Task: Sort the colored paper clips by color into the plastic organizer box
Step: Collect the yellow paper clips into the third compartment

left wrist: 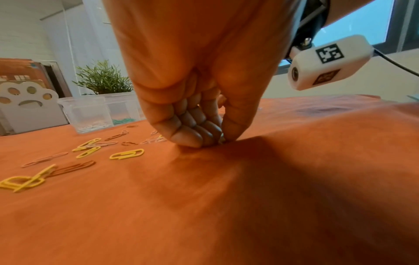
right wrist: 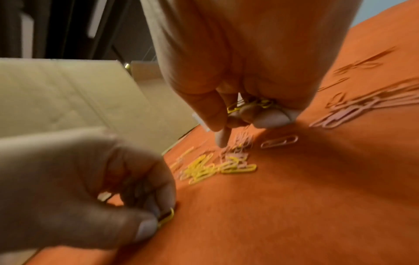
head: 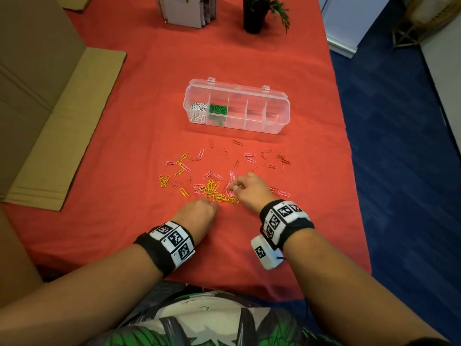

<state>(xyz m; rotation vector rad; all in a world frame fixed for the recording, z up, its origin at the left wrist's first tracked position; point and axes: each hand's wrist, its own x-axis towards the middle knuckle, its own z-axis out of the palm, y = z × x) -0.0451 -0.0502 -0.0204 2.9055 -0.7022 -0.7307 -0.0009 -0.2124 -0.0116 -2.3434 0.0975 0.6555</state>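
Note:
A clear organizer box (head: 279, 109) stands on the red cloth, with white clips (head: 198, 112) in its leftmost compartment and green clips (head: 217, 111) in the one beside it. The other compartments look empty. Loose yellow clips (head: 212, 189), pink clips (head: 249, 156) and red ones (head: 283, 158) lie scattered in front of the box. My left hand (head: 212, 204) presses its curled fingers to the cloth (left wrist: 221, 141) and pinches one yellow clip (right wrist: 166, 217). My right hand (head: 235, 187) holds a bunch of yellow clips (right wrist: 251, 105) in its curled fingers, its index fingertip (right wrist: 223, 139) down on a small heap of pink clips.
A large cardboard box (head: 37, 108) lies along the left side. A black plant pot (head: 253, 18) and a white holder (head: 187, 11) stand at the far end. The cloth's right edge drops to blue carpet (head: 399, 171).

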